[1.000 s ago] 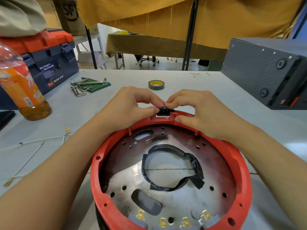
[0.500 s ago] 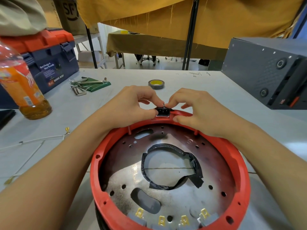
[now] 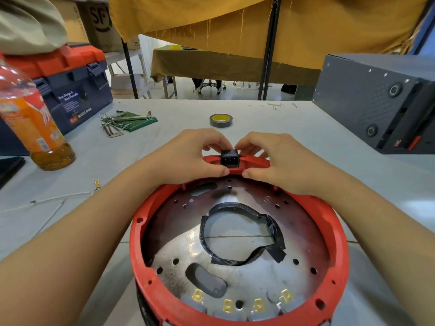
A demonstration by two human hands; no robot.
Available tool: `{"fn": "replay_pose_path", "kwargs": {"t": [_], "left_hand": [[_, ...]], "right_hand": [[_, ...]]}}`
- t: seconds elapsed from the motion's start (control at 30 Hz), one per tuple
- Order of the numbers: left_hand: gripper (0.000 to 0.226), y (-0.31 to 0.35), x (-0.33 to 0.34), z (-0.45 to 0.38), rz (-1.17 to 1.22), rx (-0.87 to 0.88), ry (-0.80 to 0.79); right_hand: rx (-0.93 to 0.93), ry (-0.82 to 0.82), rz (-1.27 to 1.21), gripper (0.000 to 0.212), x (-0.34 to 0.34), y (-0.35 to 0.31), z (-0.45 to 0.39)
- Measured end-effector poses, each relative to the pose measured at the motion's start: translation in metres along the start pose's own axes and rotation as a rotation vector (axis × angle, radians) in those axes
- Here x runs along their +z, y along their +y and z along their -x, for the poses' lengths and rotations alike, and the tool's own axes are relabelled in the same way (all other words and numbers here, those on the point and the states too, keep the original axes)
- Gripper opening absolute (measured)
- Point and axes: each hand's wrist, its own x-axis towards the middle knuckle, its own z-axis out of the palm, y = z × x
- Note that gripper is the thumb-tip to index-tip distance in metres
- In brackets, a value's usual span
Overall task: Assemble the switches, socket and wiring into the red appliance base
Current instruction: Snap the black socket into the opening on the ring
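Both hands pinch the black socket [image 3: 230, 157] at the far rim of the red appliance base [image 3: 150, 241]: left hand [image 3: 191, 156] grip on its left side, right hand [image 3: 274, 161] grip on its right, thumbs pressed on the rim just below it. Socket sits in the rim, pins facing the camera. Grey worktop [image 3: 270, 128] carries the base. Left of the base: blue-and-orange toolbox [image 3: 68, 90], orange drink bottle [image 3: 30, 123], hex keys on a green pouch [image 3: 128, 122], white wire [image 3: 58, 197]. Beyond the base, tape roll [image 3: 220, 120]. Right of it, dark grey box [image 3: 376, 102]. Four brass terminals [image 3: 227, 305] line the base's near rim
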Motion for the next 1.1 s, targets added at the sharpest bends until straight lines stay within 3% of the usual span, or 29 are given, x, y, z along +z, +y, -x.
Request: {"fn": "replay_pose_path", "kwargs": {"t": [0.2, 0.4, 1.1], "left_hand": [[0.015, 0.007, -0.003, -0.012, -0.015, -0.013, 0.014], [0.019, 0.004, 0.001, -0.010, -0.009, 0.001, 0.058], [0.031, 0.004, 0.002, -0.011, -0.128, 0.034, -0.047]], "right_hand": [[-0.018, 0.024, 0.007, 0.028, -0.001, 0.000, 0.000], [-0.088, 0.083, 0.005, 0.034, -0.001, -0.003, 0.002], [-0.059, -0.053, 0.007, 0.027, -0.001, -0.005, -0.002]]}}
